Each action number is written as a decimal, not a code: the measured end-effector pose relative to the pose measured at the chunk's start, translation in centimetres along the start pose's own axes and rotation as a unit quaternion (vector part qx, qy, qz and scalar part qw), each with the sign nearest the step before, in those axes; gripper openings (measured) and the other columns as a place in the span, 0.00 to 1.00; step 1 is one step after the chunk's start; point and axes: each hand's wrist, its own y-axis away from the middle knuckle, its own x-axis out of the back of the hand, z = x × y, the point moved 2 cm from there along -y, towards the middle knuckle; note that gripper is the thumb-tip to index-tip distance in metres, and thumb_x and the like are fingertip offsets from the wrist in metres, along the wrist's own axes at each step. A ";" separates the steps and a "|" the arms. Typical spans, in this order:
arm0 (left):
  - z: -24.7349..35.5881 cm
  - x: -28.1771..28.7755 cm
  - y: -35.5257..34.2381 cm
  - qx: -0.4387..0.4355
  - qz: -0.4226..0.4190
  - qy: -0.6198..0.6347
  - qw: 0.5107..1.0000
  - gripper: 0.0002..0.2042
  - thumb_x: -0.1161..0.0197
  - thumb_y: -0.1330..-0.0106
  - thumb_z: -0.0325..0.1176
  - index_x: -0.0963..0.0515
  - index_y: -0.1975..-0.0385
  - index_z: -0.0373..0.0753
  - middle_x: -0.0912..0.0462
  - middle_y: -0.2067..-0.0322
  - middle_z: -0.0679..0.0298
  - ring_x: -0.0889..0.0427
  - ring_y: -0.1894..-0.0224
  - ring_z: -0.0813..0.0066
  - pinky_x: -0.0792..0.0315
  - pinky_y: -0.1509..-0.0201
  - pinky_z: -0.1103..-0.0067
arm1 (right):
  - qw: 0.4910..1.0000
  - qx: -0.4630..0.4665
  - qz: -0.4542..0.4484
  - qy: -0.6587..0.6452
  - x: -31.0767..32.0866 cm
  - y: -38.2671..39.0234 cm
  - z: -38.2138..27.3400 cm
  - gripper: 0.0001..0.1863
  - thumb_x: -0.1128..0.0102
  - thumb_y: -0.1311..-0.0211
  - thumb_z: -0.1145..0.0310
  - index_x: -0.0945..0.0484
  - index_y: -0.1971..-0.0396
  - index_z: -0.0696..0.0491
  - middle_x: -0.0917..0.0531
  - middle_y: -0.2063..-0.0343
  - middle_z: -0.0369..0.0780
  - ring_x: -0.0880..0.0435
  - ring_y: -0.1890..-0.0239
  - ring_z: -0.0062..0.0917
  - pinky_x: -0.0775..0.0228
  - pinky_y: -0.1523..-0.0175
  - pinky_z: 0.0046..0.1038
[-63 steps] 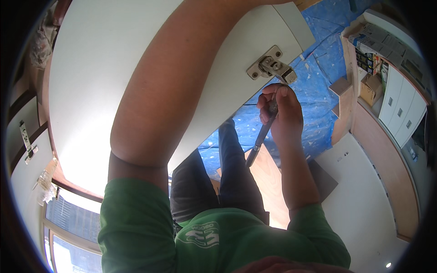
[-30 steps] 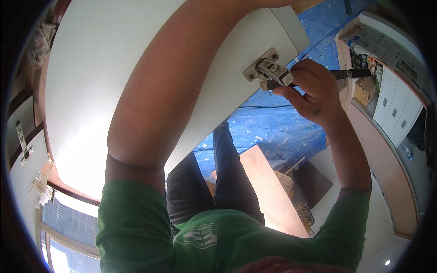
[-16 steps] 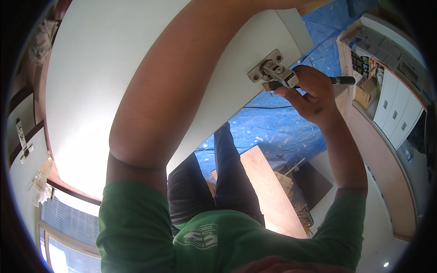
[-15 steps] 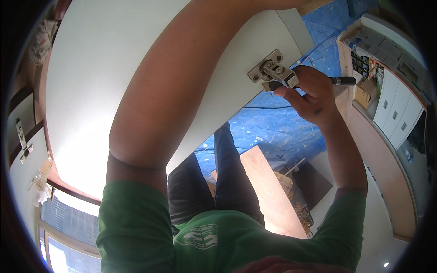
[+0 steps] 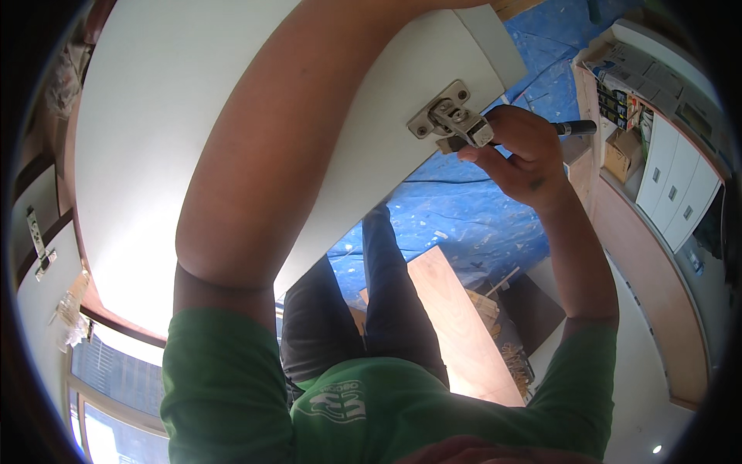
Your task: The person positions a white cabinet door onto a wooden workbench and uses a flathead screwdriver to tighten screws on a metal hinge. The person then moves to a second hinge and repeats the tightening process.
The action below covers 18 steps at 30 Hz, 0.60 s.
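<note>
My left forearm (image 5: 286,131) reaches up across a large white panel (image 5: 147,124). Its hand is almost wholly cut off by the top edge, so its fingers do not show. A metal cabinet hinge (image 5: 452,116) is screwed to the panel near its right edge, its arm sticking out past that edge. Right beside the hinge, my right hand (image 5: 525,151) is closed round a slim black-handled tool (image 5: 576,127). The tool's tan, brush-like tip (image 5: 447,145) lies just under the hinge, close to the panel's edge.
Blue sheeting (image 5: 464,201) covers the floor below, with a light wooden board (image 5: 440,309) on it. White drawers (image 5: 668,182) and a shelf with a cardboard box (image 5: 622,155) stand at the right. Another hinge (image 5: 40,243) is on a panel at the far left.
The panel with its hinge has shifted slightly left and up in the picture. My right hand and the tool have moved along with it, and my left arm slightly too.
</note>
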 end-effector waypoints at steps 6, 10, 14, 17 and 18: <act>-0.1 0.2 0.1 -0.012 -0.006 -0.023 1.000 0.18 0.42 0.35 0.45 0.14 0.74 0.36 0.14 0.73 0.47 0.14 0.64 0.46 0.21 0.50 0.60 | 0.998 0.041 -0.004 0.048 0.2 -0.7 -1.0 0.15 0.22 0.48 0.61 0.19 0.76 0.54 0.21 0.81 0.36 0.23 0.80 0.29 0.34 0.75 0.31; -0.5 -0.1 0.0 -0.001 -0.001 -0.003 1.000 0.18 0.42 0.35 0.44 0.14 0.74 0.36 0.14 0.74 0.47 0.14 0.66 0.45 0.20 0.53 0.60 | 0.999 0.016 -0.016 0.046 0.6 -0.6 -0.6 0.12 0.23 0.48 0.63 0.18 0.76 0.53 0.22 0.81 0.36 0.24 0.80 0.29 0.34 0.74 0.31; -0.1 -0.1 0.0 -0.012 0.010 -0.001 1.000 0.17 0.42 0.35 0.44 0.14 0.73 0.36 0.14 0.73 0.47 0.14 0.66 0.45 0.20 0.54 0.60 | 0.998 0.019 -0.025 0.054 0.6 -0.8 -1.2 0.09 0.23 0.50 0.69 0.17 0.76 0.53 0.22 0.81 0.38 0.25 0.80 0.29 0.36 0.74 0.31; 0.0 0.2 0.0 0.004 -0.004 -0.005 1.000 0.17 0.42 0.35 0.44 0.14 0.73 0.36 0.14 0.73 0.46 0.14 0.66 0.45 0.20 0.53 0.59 | 0.997 0.030 -0.035 0.056 0.4 -1.2 -1.5 0.09 0.23 0.49 0.68 0.16 0.75 0.54 0.21 0.81 0.37 0.24 0.80 0.29 0.36 0.74 0.31; 0.0 0.3 0.0 0.013 -0.010 -0.001 1.000 0.17 0.42 0.35 0.44 0.14 0.73 0.36 0.14 0.73 0.46 0.14 0.66 0.45 0.20 0.53 0.59 | 0.997 0.031 -0.040 0.055 0.3 -1.3 -1.5 0.09 0.23 0.49 0.67 0.16 0.74 0.54 0.20 0.80 0.37 0.24 0.79 0.28 0.35 0.74 0.31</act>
